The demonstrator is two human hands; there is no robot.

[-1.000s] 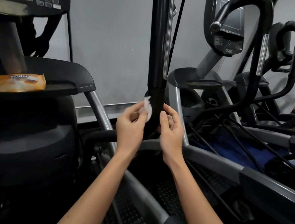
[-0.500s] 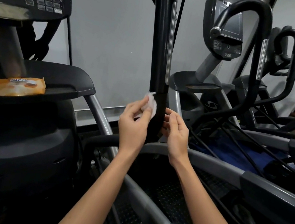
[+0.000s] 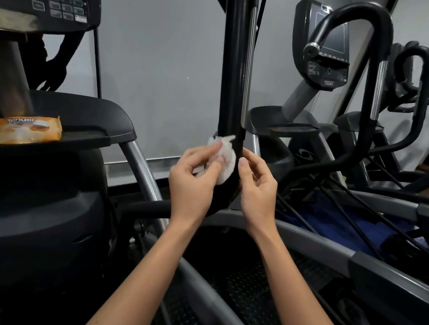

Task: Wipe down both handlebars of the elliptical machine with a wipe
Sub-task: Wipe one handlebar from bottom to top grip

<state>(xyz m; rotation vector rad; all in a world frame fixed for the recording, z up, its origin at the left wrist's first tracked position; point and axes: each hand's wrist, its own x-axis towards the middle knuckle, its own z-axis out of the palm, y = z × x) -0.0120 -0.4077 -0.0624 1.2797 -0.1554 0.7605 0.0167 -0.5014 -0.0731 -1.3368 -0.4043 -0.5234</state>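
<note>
A black upright handlebar [image 3: 235, 60] of the elliptical runs down the middle of the view. My left hand [image 3: 193, 178] pinches a crumpled white wipe [image 3: 224, 158] and holds it against the left side of the bar's lower end. My right hand [image 3: 256, 187] is at the bar's right side, its fingers loosely curled and its fingertips touching the bar. The bar's top runs out of view.
An orange pack of wipes [image 3: 21, 129] lies on the black shelf [image 3: 94, 124] of the console at the left. Another elliptical with a curved black handlebar [image 3: 371, 46] and a screen [image 3: 329, 42] stands at the right. Grey rails and a studded pedal [image 3: 249, 286] lie below my arms.
Both hands and the wipe have shifted slightly up the handlebar. The left hand now holds the wipe flatter against the bar.
</note>
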